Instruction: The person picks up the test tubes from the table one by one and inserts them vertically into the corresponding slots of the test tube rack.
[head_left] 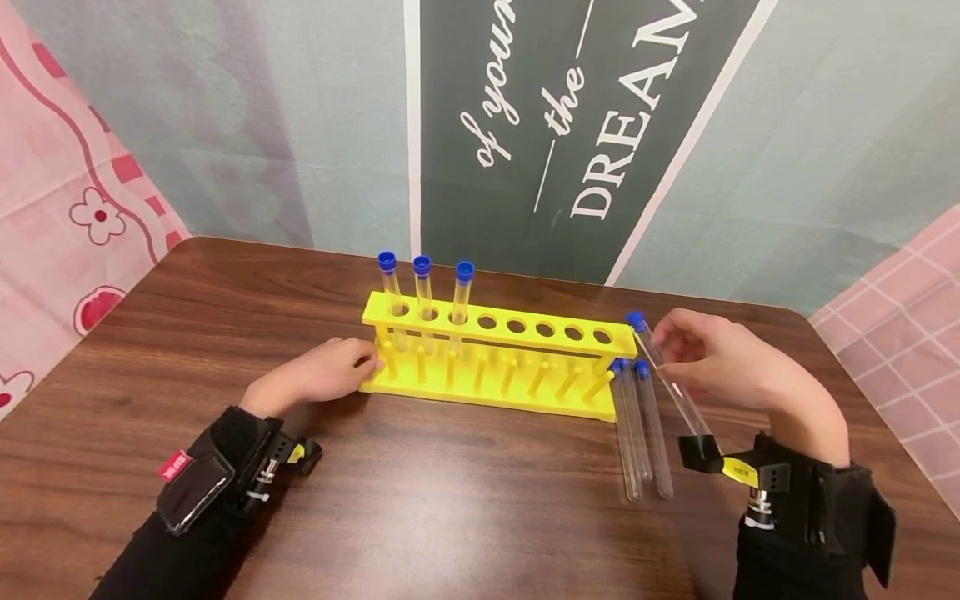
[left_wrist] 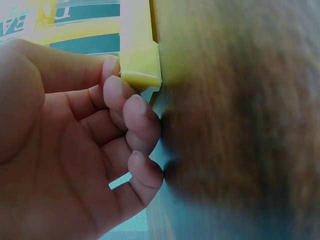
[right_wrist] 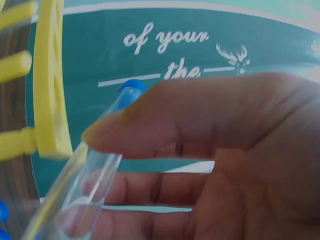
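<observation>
A yellow test tube rack stands on the table. Three clear test tubes with blue caps, one of them this test tube, stand upright in its leftmost holes. My left hand pinches the left end of the rack's base; the left wrist view shows thumb and fingertips at the rack's corner. Beyond the rack's right end, my right hand holds another blue-capped test tube, tilted, cap up. Thumb and fingers grip this test tube just below its cap.
Three more capped test tubes, among them this test tube, lie side by side on the brown table by the rack's right end. A printed cloth hangs behind the table, with pink patterned sheets at the sides.
</observation>
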